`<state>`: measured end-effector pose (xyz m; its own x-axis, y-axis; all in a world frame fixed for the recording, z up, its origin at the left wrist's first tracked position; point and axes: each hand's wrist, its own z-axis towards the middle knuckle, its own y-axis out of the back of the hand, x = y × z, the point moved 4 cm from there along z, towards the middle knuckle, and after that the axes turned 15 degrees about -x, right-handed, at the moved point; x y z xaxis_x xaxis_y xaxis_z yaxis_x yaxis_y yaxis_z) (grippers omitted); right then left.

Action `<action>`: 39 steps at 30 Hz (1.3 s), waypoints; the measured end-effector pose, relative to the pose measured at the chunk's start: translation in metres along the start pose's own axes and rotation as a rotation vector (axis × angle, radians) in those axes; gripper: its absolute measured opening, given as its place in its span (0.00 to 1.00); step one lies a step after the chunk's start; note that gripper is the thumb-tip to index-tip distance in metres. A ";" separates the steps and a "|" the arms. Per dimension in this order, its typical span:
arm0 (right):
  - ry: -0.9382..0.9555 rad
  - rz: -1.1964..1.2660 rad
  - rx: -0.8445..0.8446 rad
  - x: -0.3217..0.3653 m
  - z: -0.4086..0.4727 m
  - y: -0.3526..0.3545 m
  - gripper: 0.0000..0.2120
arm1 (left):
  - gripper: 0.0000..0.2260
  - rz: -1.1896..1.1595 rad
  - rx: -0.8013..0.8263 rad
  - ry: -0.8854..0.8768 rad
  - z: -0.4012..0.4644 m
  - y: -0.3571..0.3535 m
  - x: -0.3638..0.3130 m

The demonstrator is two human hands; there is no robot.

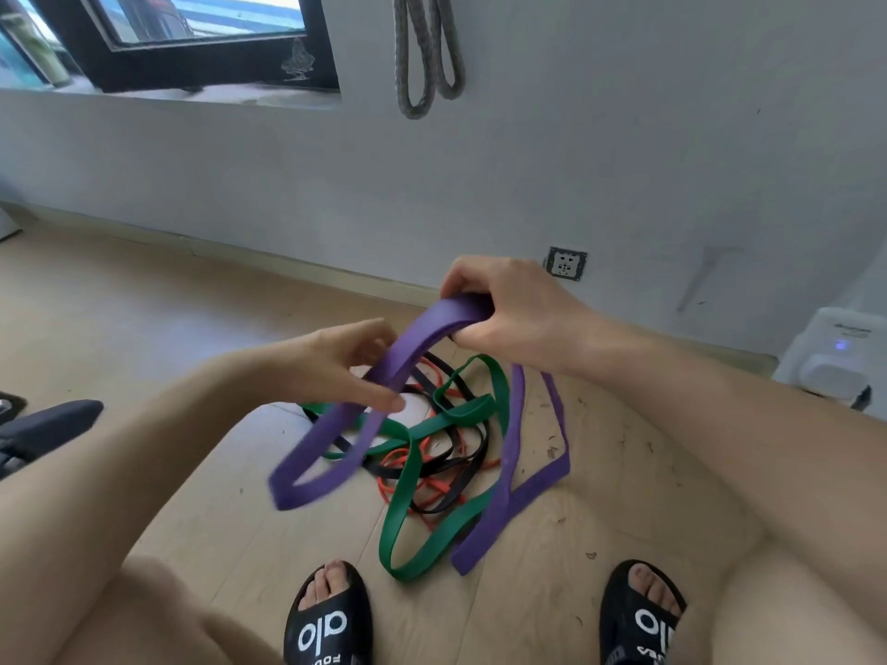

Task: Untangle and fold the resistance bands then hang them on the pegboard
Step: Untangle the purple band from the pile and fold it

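Note:
My right hand (509,309) grips the top of a wide purple resistance band (413,348) and holds it up above the floor. One purple loop hangs down to the left, another trails to the right and lies on the floor. My left hand (350,364) touches the left purple loop with thumb and fingers around its strands. Below on the floor lies a tangle: a green band (408,496), a thin black band (461,467) and a thin red band (408,472) woven through each other.
A grey rope loop (427,55) hangs on the wall at top. A wall socket (566,264) sits low on the wall, a white device (835,362) stands at the right. My feet in black sandals (329,616) are near the tangle. A dark object (43,429) lies left.

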<state>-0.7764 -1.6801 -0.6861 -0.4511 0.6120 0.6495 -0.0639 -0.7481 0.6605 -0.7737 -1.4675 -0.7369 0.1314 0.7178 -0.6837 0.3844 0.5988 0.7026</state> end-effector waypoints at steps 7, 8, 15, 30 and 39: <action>0.050 -0.048 0.102 0.000 -0.006 -0.010 0.17 | 0.14 -0.307 -0.026 -0.162 0.000 -0.021 -0.041; 0.039 -0.068 0.125 -0.004 -0.006 -0.009 0.17 | 0.11 -0.286 -0.036 -0.165 0.000 -0.019 -0.042; -0.099 -0.090 0.189 -0.025 -0.001 -0.002 0.18 | 0.11 -0.291 -0.199 -0.202 0.000 0.007 -0.057; -0.170 -0.036 0.036 -0.032 0.006 0.006 0.16 | 0.13 0.016 0.143 0.167 -0.010 0.013 0.008; -0.037 0.088 -0.007 0.011 0.002 0.003 0.18 | 0.27 0.207 0.088 0.017 -0.003 -0.008 -0.007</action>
<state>-0.7795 -1.6746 -0.6762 -0.4225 0.5526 0.7184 -0.0321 -0.8013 0.5975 -0.7809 -1.4761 -0.7376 0.2012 0.8285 -0.5226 0.4289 0.4051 0.8074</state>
